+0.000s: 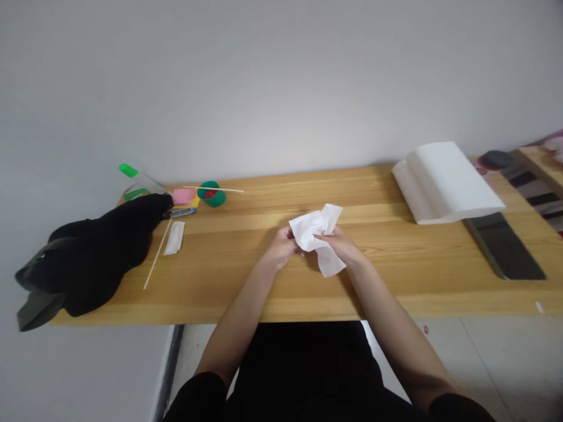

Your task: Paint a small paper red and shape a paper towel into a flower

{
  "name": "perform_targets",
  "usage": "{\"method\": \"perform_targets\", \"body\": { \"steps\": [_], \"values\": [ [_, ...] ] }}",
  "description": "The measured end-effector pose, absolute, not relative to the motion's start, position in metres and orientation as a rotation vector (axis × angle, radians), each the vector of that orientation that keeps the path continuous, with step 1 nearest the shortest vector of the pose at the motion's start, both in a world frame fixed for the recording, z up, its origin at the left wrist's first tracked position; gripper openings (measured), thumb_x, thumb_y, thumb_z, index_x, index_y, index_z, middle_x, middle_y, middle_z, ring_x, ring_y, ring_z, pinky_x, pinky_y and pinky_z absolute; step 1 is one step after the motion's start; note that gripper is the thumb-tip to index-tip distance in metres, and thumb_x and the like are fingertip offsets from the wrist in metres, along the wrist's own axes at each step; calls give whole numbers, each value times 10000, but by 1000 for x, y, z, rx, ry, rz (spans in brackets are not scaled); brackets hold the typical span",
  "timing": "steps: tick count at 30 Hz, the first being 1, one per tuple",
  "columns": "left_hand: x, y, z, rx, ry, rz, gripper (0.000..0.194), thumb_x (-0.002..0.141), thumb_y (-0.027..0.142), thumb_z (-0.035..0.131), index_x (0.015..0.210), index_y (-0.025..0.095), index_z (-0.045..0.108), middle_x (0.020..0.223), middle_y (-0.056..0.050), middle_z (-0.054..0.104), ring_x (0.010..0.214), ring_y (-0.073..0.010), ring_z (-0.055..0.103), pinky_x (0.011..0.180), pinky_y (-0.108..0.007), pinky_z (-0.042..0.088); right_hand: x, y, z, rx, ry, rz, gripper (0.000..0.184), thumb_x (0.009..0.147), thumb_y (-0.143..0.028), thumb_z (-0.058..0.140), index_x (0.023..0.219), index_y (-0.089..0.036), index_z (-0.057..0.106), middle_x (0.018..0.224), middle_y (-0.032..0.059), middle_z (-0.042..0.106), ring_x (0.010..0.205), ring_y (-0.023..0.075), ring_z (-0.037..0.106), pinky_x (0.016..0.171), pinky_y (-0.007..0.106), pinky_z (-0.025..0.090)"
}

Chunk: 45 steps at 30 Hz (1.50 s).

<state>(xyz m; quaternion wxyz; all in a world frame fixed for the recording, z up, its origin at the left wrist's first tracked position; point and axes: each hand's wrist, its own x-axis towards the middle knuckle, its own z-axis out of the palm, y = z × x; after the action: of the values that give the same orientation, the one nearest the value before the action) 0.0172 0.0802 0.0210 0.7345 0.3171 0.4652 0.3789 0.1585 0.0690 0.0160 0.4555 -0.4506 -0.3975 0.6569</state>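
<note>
I'm seeing paper towels point(455, 181) overlapping a phone point(508, 249), black cloth point(105, 252) lying left, a wooden table point(211, 269) meeting the wall point(281, 88); left hand point(282, 247) and right hand point(342, 245) are gripping tissue point(308, 230).

A thin white tissue point(311, 227) is in the right hand point(345, 246), and its left side touches the left hand point(284, 246). It is all soft and crumpled, with lots of little folds. The right thumb lies on top of it and pushes a dent into the middle. One wide part spreads out flat-ish toward the left hand. One corner sticks up, past the fingers of the right hand. Another floppy piece hangs down between the hands, close to the right wrist, and ends in a point. The part under the fingers is hidden, so how the left hand grips it can't be seen.
</note>
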Motion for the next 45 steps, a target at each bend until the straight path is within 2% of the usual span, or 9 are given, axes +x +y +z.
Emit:
{"method": "perform_targets", "body": {
  "steps": [8, 15, 23, 27, 30, 36, 38, 41, 45],
  "values": [
    [12, 82, 21, 679, 951, 820, 344, 460, 169, 816, 744, 129, 626, 604, 7, 640, 492, -89, 557, 470, -199, 421, 161, 67, 28, -1076, -842, 1762, 321, 454, -280, 807, 704, -157, 648, 626, 17, 665, 550, 137, 584, 543, 259, 465],
    [14, 83, 23, 693, 967, 921, 356, 511, 241, 803, 789, 150, 601, 563, 12, 632, 440, -109, 551, 424, -216, 396, 160, 70, 29, -1075, -771, 1765, 275, 466, -283, 802, 652, -158, 641, 611, 22, 675, 493, 117, 562, 526, 255, 462],
    [17, 82, 28, 684, 1030, 997, 377, 418, 203, 830, 725, 145, 620, 586, 1, 651, 478, -119, 559, 466, -238, 435, 159, 71, 26, -1128, -756, 1687, 363, 478, -369, 803, 728, -157, 647, 661, 43, 677, 552, 150, 588, 552, 285, 474],
    [17, 84, 26, 689, 1049, 1062, 341, 464, 238, 806, 754, 150, 649, 669, -15, 686, 568, -130, 598, 548, -249, 468, 159, 75, 22, -1166, -747, 1485, 439, 573, -500, 728, 867, -202, 593, 793, 31, 653, 655, 157, 584, 608, 290, 470],
    [17, 87, 21, 699, 1105, 1129, 254, 519, 235, 770, 724, 155, 644, 640, 3, 673, 552, -107, 583, 569, -236, 465, 162, 75, 22, -1189, -866, 1181, 455, 668, -535, 653, 998, -255, 515, 921, 22, 597, 809, 169, 564, 731, 306, 459],
    [14, 89, 13, 798, 1201, 1175, 168, 558, 242, 744, 645, 142, 639, 523, 27, 609, 454, -86, 517, 476, -203, 400, 155, 66, 24, -1211, -1807, 492, 594, 637, -477, 719, 1131, -229, 501, 1166, 115, 515, 1103, 291, 475, 949, 447, 364],
    [14, 88, 13, 835, 1213, 1180, 171, 553, 243, 752, 645, 143, 649, 538, 25, 621, 470, -88, 524, 484, -200, 407, 151, 65, 21, -1272, -1867, 374, 441, 713, -408, 663, 1094, -224, 540, 1185, 120, 507, 1123, 290, 462, 963, 452, 351],
    [15, 88, 12, 885, 1210, 1166, 163, 544, 232, 764, 632, 141, 661, 541, 18, 628, 465, -91, 520, 486, -208, 417, 150, 66, 19, -1355, -1709, 346, 138, 780, -294, 551, 884, -214, 595, 1045, 105, 547, 1027, 260, 510, 914, 427, 388],
    [16, 88, 10, 926, 1198, 1140, 153, 548, 217, 773, 629, 139, 669, 560, 11, 637, 460, -92, 518, 483, -217, 420, 153, 69, 20, -1323, -1363, 709, 101, 748, -311, 566, 733, -211, 565, 886, 62, 577, 877, 217, 542, 803, 364, 426]
  ]
}}
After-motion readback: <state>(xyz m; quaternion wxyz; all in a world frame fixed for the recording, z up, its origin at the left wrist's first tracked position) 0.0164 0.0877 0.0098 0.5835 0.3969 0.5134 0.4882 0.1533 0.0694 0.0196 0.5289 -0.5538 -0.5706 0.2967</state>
